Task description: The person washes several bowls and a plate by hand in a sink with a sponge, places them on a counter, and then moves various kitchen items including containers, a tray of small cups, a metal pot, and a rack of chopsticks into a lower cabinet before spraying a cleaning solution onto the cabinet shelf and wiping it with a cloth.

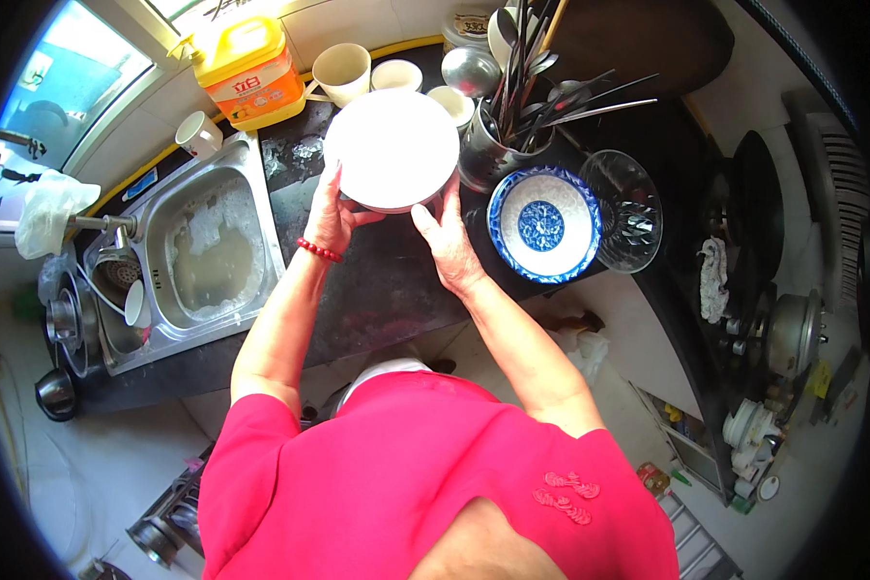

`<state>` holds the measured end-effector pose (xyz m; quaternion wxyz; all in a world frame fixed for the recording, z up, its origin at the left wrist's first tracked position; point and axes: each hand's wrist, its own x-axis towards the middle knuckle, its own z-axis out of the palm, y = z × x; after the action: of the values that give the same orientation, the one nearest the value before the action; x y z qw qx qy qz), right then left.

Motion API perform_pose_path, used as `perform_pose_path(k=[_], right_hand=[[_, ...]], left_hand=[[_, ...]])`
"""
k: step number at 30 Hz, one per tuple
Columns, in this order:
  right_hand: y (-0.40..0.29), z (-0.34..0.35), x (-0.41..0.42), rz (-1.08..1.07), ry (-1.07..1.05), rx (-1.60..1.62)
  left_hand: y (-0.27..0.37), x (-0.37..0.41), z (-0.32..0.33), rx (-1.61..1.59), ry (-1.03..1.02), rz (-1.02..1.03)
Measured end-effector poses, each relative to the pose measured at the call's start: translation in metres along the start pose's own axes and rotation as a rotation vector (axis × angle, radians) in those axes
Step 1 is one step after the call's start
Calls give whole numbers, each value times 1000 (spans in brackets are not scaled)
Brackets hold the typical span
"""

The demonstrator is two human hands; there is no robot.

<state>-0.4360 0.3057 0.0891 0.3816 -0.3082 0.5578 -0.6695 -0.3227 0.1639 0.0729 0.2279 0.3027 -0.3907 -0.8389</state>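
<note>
Both my hands grip a round white dish (pixel 391 148) over the black countertop (pixel 377 283). Glare hides the dish's surface, so I cannot tell how deep it is; a second rim seems to show under its near edge. My left hand (pixel 331 210), with a red bead bracelet above it on the wrist, holds the near left side. On the near right side, my right hand (pixel 449 243) has its thumb at the rim. To the right of that hand lies a blue-and-white patterned plate (pixel 507 232), with a clear glass bowl (pixel 627 217) beside it.
A steel sink (pixel 210 246) with cloudy, sudsy water is at the left. Behind stand a yellow detergent jug (pixel 250 80), a beige mug (pixel 342 72) and several cups. A metal utensil holder (pixel 489 159) bristles with long handles. A stove with a pot (pixel 790 337) stands at the right.
</note>
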Motion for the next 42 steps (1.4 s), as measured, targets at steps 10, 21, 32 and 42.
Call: perform_pose_path(k=[10, 21, 32, 42], right_hand=[[-3, -16, -49, 258, -78, -42], [-19, -35, -73, 262, -146, -87], [-20, -33, -52, 314, -200, -143], [-8, -20, -39, 263, -183, -105]], left_hand=[[3, -14, 26, 200, 363, 77], [69, 23, 25, 1788, 533, 425], [65, 37, 7, 1870, 428, 484], [71, 44, -17, 1314, 332, 336]])
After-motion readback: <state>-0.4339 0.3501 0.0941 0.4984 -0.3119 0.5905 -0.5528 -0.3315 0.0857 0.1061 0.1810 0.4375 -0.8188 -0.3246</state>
